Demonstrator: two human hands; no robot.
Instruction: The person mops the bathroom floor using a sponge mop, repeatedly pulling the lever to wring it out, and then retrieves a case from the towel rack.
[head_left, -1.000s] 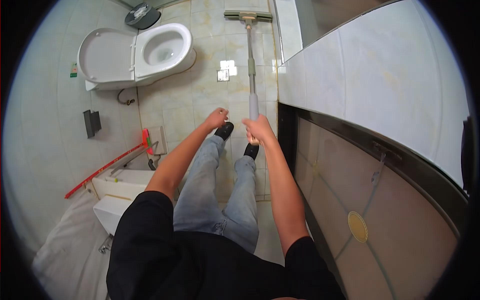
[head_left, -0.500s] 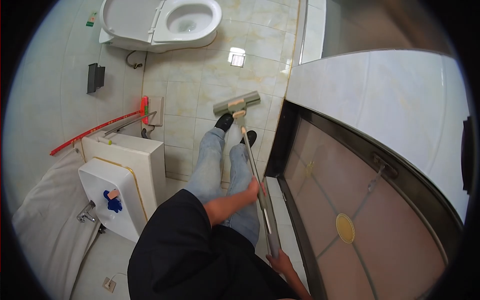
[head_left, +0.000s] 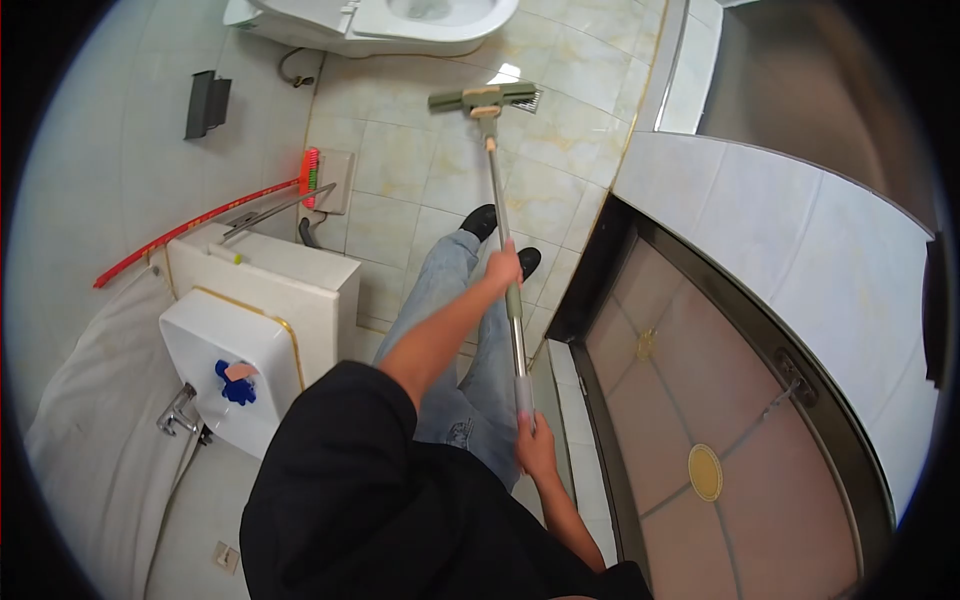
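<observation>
A mop with a flat green head [head_left: 482, 97] and a long metal pole [head_left: 499, 190] reaches out in front of me. Its head rests on the tiled floor, close to the toilet and partly over the floor drain [head_left: 527, 101]. Partway up the pole, my left hand [head_left: 503, 270] is closed around it. Lower down, near the grey end section, my right hand [head_left: 537, 447] is wrapped round the pole. The pole passes between my two black shoes, over my jeans.
The toilet [head_left: 440, 38] stands at the far wall, lid raised. On the left are a sink [head_left: 215, 345] with a blue thing [head_left: 236, 385] in it, a counter and a red-handled brush [head_left: 309, 178]. A framed glass door [head_left: 640, 400] lies along the right.
The mop head has moved forward, away from my feet to the drain. Both hands have gone forward with the pole, and the view has shifted.
</observation>
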